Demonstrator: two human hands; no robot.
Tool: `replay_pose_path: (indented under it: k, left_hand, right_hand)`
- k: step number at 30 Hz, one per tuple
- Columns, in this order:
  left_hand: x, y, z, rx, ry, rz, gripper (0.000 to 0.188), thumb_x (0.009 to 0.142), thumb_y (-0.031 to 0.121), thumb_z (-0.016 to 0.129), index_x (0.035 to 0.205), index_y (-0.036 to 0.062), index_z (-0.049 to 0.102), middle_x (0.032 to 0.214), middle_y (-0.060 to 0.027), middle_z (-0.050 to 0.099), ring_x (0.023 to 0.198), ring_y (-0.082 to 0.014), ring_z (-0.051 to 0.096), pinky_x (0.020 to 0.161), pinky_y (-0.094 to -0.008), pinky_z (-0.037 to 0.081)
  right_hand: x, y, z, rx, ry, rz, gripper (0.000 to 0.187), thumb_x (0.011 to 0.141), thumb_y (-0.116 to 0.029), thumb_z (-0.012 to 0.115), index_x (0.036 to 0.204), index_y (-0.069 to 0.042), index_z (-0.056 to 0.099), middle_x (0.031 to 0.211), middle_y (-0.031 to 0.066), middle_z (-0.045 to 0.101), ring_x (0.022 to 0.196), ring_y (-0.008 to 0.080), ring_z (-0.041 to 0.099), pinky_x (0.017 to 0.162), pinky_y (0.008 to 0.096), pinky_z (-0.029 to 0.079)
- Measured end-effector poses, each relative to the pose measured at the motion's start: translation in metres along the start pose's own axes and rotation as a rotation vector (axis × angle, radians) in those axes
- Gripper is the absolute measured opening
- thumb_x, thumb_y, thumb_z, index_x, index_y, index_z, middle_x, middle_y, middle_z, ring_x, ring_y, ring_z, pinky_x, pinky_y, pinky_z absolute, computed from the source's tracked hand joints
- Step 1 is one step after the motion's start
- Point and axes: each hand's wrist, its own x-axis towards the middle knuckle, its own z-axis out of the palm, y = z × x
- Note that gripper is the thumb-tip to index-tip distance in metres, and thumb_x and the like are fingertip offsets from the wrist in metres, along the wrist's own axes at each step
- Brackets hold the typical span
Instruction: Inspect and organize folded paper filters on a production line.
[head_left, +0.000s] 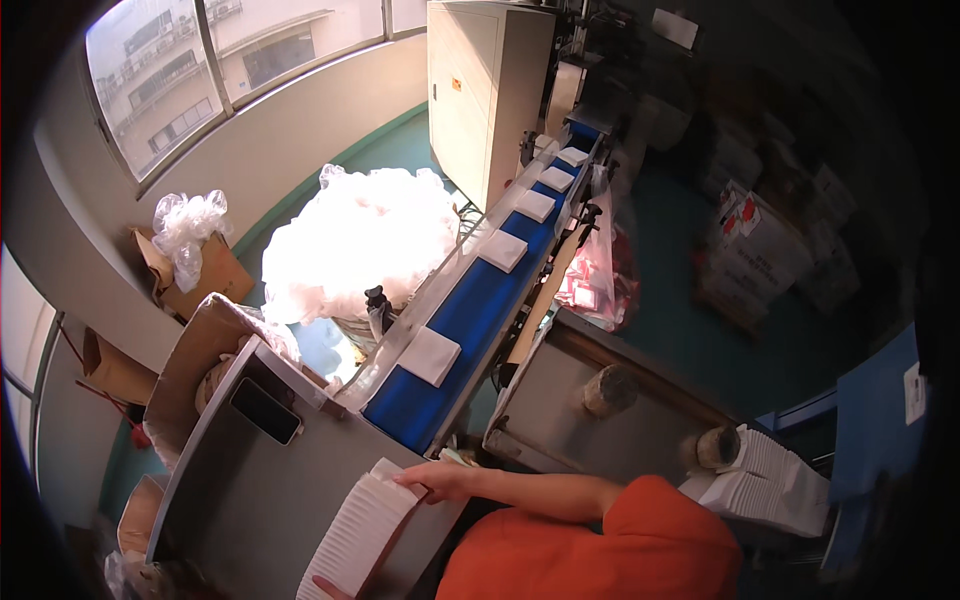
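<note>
A long row of white folded napkins stands on edge on the grey metal table. My right hand reaches across from the right, its fingers closed over the row's far end. At the bottom edge, only part of my left hand shows, its fingers pressed against the near end of the same row. Just beyond the table, a blue conveyor belt carries several flat white napkin packs in single file. A dark phone lies on the table's left part.
Left of the belt sits a big heap of clear plastic bags, beside open cardboard boxes. A second grey table on the right bears two round rolls and more stacked napkins. A tall cream cabinet stands behind.
</note>
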Motion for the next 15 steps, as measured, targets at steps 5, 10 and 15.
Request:
replay_pose_path:
  k: [5, 10, 15]
  left_hand:
    - [0.005, -0.009, 0.009, -0.017, 0.036, 0.038, 0.096, 0.083, 0.072, 0.056, 0.138, -0.0061, 0.043, 0.13, -0.0325, 0.052, 0.117, -0.049, 0.053, 0.099, -0.0532, 0.044]
    - [0.0, 0.003, 0.005, -0.02, 0.0, 0.027, 0.095, 0.083, 0.071, 0.057, 0.138, -0.0054, 0.043, 0.129, -0.0316, 0.053, 0.118, -0.0485, 0.052, 0.1, -0.0527, 0.043]
    - [-0.002, 0.017, 0.0, -0.052, -0.017, 0.01, 0.093, 0.083, 0.069, 0.058, 0.138, -0.0046, 0.043, 0.129, -0.0311, 0.053, 0.118, -0.0479, 0.052, 0.101, -0.052, 0.042]
  right_hand:
    - [0.01, 0.0, -0.024, 0.075, 0.145, -0.347, 0.049, 0.092, -0.041, 0.067, 0.122, -0.004, 0.056, 0.106, 0.0068, 0.064, 0.086, 0.0115, 0.063, 0.077, 0.0264, 0.054]
    - [-0.01, -0.014, 0.041, -0.847, 0.264, -0.581, 0.059, 0.093, -0.057, 0.057, 0.116, -0.002, 0.059, 0.11, 0.0099, 0.063, 0.103, 0.0191, 0.059, 0.09, 0.0315, 0.047]
    - [0.006, -0.008, 0.011, -0.043, 0.013, -0.057, 0.038, 0.095, -0.044, 0.059, 0.117, -0.012, 0.062, 0.105, -0.0026, 0.061, 0.091, 0.0107, 0.056, 0.077, 0.0286, 0.046]
